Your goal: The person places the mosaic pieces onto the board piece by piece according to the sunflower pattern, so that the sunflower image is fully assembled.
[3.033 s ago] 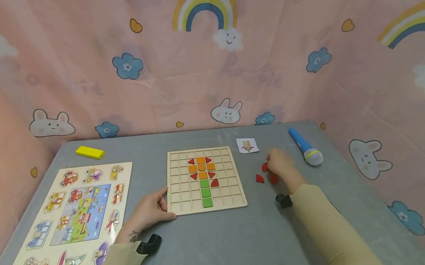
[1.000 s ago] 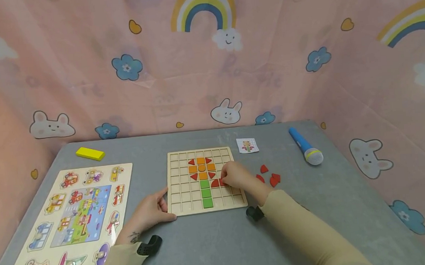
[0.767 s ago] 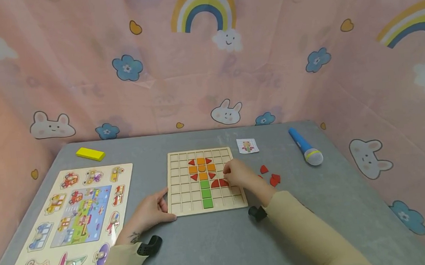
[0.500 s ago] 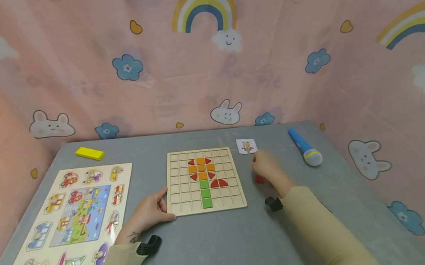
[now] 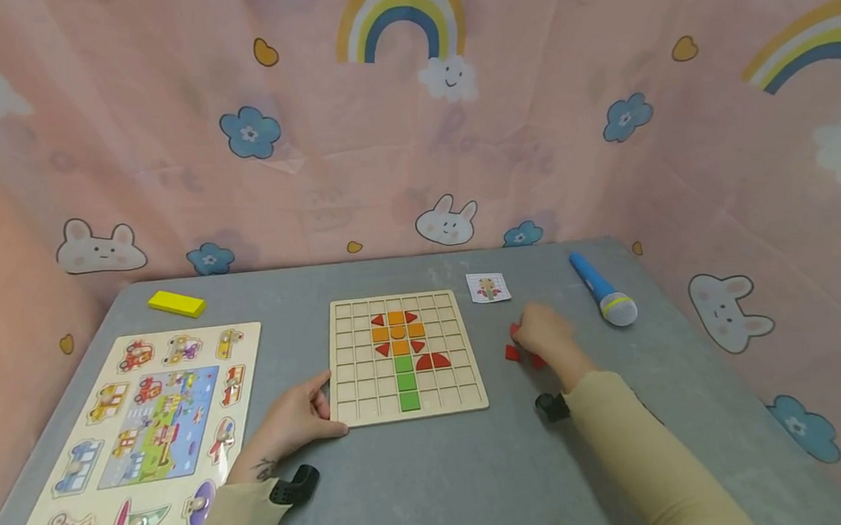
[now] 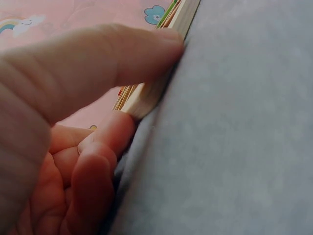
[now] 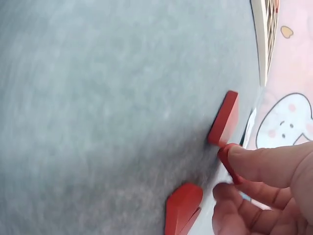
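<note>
A light wooden grid board [image 5: 362, 386] lies mid-table, bearing orange squares, small red triangles, a column of green squares and two red quarter-round pieces [image 5: 432, 362] side by side. At its near left corner my left hand [image 5: 292, 421] grips the edge, thumb along the front side and fingers at the left side; the left wrist view shows the thumb [image 6: 142, 54] on the rim. To the right of the board, my right hand [image 5: 548, 339] pinches a red piece [image 7: 229, 164] between thumb and finger. Beside it lie loose red pieces [image 7: 225, 120], partly hidden by the hand in the head view.
A small pattern card [image 5: 488, 288] lies behind the right hand, and a blue toy microphone [image 5: 602, 289] farther right. On the left are a vehicle knob puzzle [image 5: 249, 342] and a yellow block [image 5: 177, 304]. Pink printed cloth hangs behind the table.
A second red quarter-round piece has come onto the board beside the first. My right hand has gone from the board back right to the loose pieces. The left hand stays put.
</note>
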The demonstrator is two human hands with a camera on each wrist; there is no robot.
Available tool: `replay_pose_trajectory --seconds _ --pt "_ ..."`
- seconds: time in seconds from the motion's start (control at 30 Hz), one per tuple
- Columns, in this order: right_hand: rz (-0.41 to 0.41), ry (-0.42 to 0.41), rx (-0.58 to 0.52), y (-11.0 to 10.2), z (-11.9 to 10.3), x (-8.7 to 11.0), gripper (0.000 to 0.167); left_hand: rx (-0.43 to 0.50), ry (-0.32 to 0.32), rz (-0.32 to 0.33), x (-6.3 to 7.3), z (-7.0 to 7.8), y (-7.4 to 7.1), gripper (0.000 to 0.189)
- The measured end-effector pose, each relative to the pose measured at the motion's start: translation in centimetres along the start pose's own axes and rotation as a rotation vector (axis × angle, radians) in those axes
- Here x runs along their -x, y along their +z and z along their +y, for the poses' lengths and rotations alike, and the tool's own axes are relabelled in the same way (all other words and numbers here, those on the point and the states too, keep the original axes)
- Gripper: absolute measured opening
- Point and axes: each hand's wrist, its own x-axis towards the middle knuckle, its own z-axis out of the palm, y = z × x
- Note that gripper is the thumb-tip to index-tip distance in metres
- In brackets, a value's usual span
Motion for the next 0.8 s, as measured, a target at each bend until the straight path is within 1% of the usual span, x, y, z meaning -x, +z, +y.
replay_pose_trajectory --seconds 0.13,0.27,0.37,0.43,0.53,0.67,0.8 --pt "0.026 -0.054 -0.063 -0.1 -0.6 0.3 0.012 0.005 -0.001 -0.001 0.0 0.0 0.0 0.095" --pt "0.009 -0.139 -0.180 -0.1 -2.0 0.9 0.014 0.013 -0.003 -0.002 0.0 0.1 -0.1 0.095" --pt "-0.035 -0.230 -0.269 0.1 -3.6 1.7 0.016 0.010 -0.002 -0.002 -0.1 0.1 -0.1 0.094" --pt "-0.063 -0.304 -0.293 0.4 -4.7 2.4 0.015 0.006 -0.001 -0.002 -0.1 0.1 -0.1 0.094" --pt "-0.131 -0.395 -0.325 0.9 -6.3 3.5 0.018 -0.006 -0.004 0.000 0.0 0.2 -0.1 0.093" --pt "-0.214 -0.446 -0.360 1.5 -7.9 4.6 0.019 -0.011 -0.004 0.007 0.0 0.3 -0.1 0.093" --pt "-0.260 -0.476 -0.357 2.2 -9.0 5.2 0.011 -0.002 0.010 0.007 0.1 0.2 -0.1 0.093"
